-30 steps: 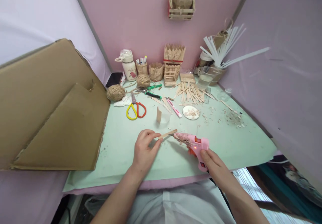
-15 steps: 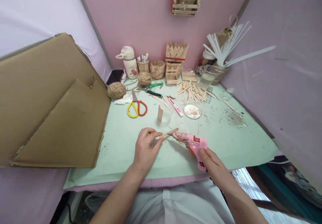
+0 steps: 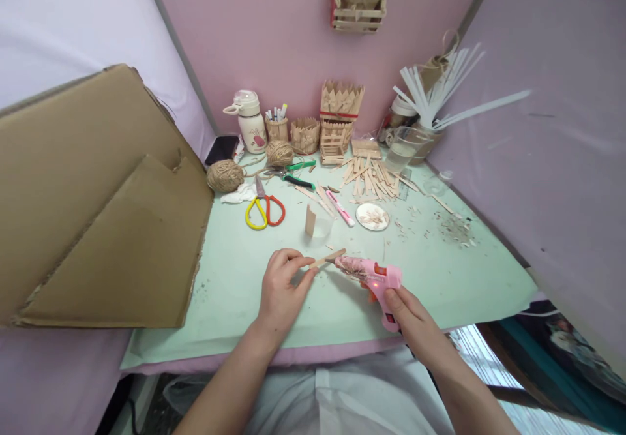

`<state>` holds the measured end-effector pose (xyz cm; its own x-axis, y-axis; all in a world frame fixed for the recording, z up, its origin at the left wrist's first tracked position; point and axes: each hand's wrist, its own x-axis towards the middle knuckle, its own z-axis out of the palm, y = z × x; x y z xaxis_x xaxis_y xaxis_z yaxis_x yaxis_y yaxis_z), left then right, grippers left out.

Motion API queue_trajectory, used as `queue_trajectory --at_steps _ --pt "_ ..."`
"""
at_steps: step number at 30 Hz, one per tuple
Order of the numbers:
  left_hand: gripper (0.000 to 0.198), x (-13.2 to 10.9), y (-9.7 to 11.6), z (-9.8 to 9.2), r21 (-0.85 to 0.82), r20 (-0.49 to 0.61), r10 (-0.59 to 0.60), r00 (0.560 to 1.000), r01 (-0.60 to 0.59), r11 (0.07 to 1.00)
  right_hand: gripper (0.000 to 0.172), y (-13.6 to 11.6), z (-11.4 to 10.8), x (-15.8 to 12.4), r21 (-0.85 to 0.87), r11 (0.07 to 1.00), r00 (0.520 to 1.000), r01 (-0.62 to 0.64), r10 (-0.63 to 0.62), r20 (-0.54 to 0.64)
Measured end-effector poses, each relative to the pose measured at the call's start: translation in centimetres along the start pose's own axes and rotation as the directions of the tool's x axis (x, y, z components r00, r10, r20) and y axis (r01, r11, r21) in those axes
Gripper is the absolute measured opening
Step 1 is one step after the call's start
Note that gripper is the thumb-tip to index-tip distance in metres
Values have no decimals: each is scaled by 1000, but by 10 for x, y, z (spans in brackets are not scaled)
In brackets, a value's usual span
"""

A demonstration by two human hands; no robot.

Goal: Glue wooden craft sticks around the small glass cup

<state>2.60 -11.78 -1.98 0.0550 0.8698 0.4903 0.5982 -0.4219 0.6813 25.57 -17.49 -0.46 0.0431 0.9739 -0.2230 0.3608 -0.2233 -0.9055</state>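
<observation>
Glue gun: clamped in right hand. Left hand pinches stick, edge apparently touching gun nozzle. Tabletop extends either side of gun.

Left hand pinching a wooden stick, right hand gripping a pink glue gun, nozzle at the stick, green tabletop beneath

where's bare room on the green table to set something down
Two patches of the pale green tabletop look bare: right of the pink glue gun, nearer than the heap of brownish scraps; and between the tall brown cardboard and the left hand, apart from specks. The back is crowded, especially around the loose pile of flat wooden sticks.
</observation>
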Motion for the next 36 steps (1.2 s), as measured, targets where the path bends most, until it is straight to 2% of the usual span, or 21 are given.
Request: queue_trajectory --at_steps 9,18,36 --pt "7 1 1 0 -6 -3 -2 1000 2 1000 53 -2 1 -1 40 998 999 -44 43 25" --pt "8 1 0 0 -15 0 -15 1000 15 1000 55 -2 -2 2 8 1000 999 -16 17 -33" --pt "7 1 1 0 -1 6 -12 1000 12 1000 47 -26 0 -3 82 986 982 -144 153 -108"
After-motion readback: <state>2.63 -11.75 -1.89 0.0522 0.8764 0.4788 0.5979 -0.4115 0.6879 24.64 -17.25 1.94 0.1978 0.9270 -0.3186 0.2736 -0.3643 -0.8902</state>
